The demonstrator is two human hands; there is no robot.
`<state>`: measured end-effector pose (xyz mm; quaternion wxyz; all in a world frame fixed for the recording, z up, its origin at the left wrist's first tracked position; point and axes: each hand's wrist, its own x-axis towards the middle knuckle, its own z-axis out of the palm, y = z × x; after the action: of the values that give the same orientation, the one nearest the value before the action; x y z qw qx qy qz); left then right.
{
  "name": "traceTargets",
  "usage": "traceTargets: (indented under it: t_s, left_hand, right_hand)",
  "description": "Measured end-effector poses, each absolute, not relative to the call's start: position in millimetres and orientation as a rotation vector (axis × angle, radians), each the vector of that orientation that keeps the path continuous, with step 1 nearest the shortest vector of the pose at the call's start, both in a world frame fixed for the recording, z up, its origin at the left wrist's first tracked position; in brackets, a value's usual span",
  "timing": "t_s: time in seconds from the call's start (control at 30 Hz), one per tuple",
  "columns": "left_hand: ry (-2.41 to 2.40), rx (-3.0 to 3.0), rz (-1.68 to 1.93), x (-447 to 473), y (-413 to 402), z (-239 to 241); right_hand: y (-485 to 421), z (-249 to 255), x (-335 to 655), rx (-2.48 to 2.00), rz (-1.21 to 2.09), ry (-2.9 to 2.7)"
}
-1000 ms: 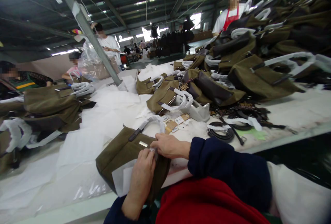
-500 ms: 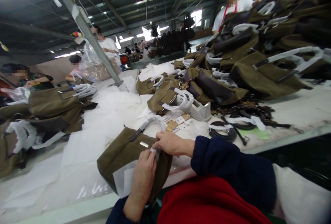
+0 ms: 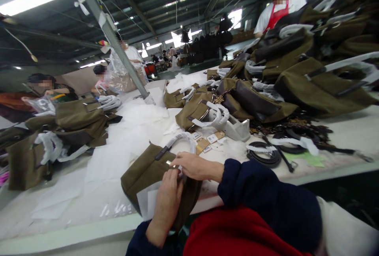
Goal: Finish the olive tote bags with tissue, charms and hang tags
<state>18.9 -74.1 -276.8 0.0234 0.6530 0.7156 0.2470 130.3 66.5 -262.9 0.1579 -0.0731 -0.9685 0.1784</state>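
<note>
Head view from where the wearer stands: an olive handbag (image 3: 142, 173) lies aslant at the front of a long white worktable (image 3: 352, 126), its near end overlapping the table's edge. Both of the wearer's hands meet at its near side. The left hand (image 3: 168, 197) comes up from below, back of the hand toward me, fingers bent and pressed together against the bag, with a folded white sheet (image 3: 143, 202) just beside it. The right hand (image 3: 194, 166) reaches in from the side, its fingers curled and drawn together close to the left fingertips, next to a small metal plate (image 3: 169, 163). Some white wrapping shows between the hands, but I cannot tell exactly what either set of fingertips is pinching.

Beyond the hands, the bag's far handle (image 3: 185, 137) arches up, wrapped in white. Just past it lie paper tags (image 3: 217, 136) and a smaller-looking olive bag (image 3: 189, 116). Coiled black straps (image 3: 268, 162) sit near the right forearm, beside green paper (image 3: 314, 159). More olive bags (image 3: 319, 86) are heaped farther off on that side, where a person in a red apron (image 3: 276, 16) stands behind them.
</note>
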Motion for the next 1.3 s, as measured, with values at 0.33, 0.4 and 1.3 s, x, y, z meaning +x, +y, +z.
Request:
traceTargets:
  t_s: [0.33,0.4,1.3]
  left_hand:
    - [2.651,2.016,0.017,-6.6,-112.4,-227.1]
    - [2.657,1.993,-0.036,-9.3,-118.1,-222.2]
    - [2.571,1.907,0.415,1.5,-153.8,-255.0]
  right_hand:
    - [53.8,-268.9,118.4,-0.294,0.598,-2.777]
    - [54.4,-267.9,113.3,-0.283,0.547,-2.808]
    - [44.4,-285.8,126.5,0.003,0.149,-2.686]
